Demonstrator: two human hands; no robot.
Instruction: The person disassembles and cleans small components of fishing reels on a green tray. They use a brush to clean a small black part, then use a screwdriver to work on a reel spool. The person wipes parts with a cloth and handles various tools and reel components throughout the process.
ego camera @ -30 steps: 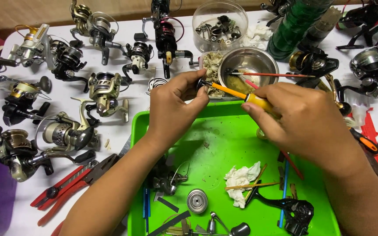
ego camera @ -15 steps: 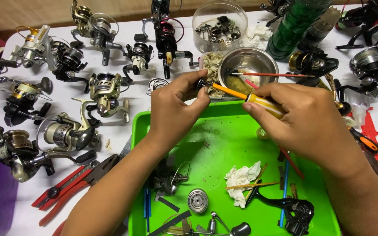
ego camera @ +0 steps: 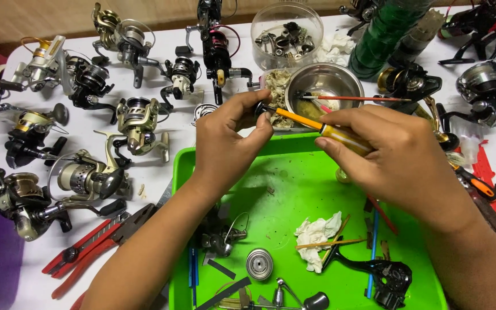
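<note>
My left hand (ego camera: 228, 143) pinches a small dark reel part (ego camera: 261, 109) between thumb and fingers, above the far edge of a green tray (ego camera: 294, 189). My right hand (ego camera: 400, 158) grips a yellow-handled screwdriver (ego camera: 340, 136), whose orange shaft points left with its tip at the small part. Both hands hover over the tray. In the tray lie a crumpled white tissue (ego camera: 317, 235), a round metal spool (ego camera: 259, 264), a black reel body (ego camera: 388, 278) and several small parts and sticks.
Several spinning reels (ego camera: 87, 178) crowd the white table to the left and far side. Red-handled pliers (ego camera: 87, 250) lie left of the tray. A steel bowl (ego camera: 331, 83) with a brush, a clear parts tub (ego camera: 287, 31) and a green roll (ego camera: 388, 34) stand behind.
The hands stay almost in place. The screwdriver's tip has stayed at the small part, with only slight shifts of the fingers.
</note>
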